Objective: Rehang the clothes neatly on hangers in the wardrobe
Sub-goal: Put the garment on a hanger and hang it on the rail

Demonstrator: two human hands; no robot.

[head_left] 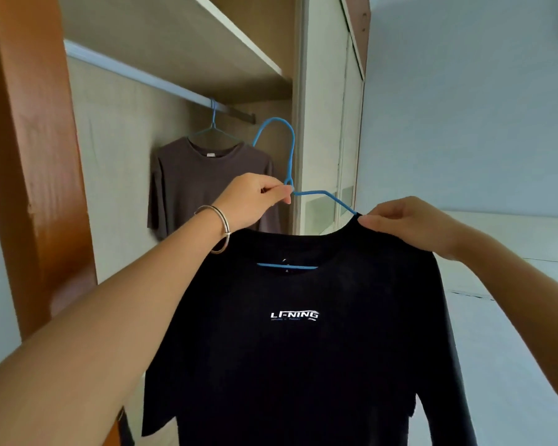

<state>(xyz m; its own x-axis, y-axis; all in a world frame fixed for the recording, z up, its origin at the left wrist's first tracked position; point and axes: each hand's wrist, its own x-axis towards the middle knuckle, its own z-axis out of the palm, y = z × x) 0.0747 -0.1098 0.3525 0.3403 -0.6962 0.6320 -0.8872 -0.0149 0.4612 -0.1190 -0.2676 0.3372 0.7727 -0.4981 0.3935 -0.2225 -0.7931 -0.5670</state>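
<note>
**Black T-shirt on a blue hanger, held in front of the wardrobe**

A black T-shirt (303, 349) with white lettering on its chest is hanging from a blue hanger (291, 156), in the air before the open wardrobe (29, 156). The hanger's hook is standing below the rail (142, 75) and apart from it. Its bottom bar is showing through the neck opening.

The person's left hand (248, 201), with a silver bangle (221, 233) on the wrist, is pinching the hanger just under the hook with curled fingers. The right hand (409, 223) is pinching the shirt's fabric at the collar edge, where the hanger's arm is entering the neck.

Behind, a grey T-shirt (200, 181) is hanging from the rail on a second blue hanger (212, 123), near the wardrobe's right end. A shelf (174, 43) is sitting above the rail.
</note>
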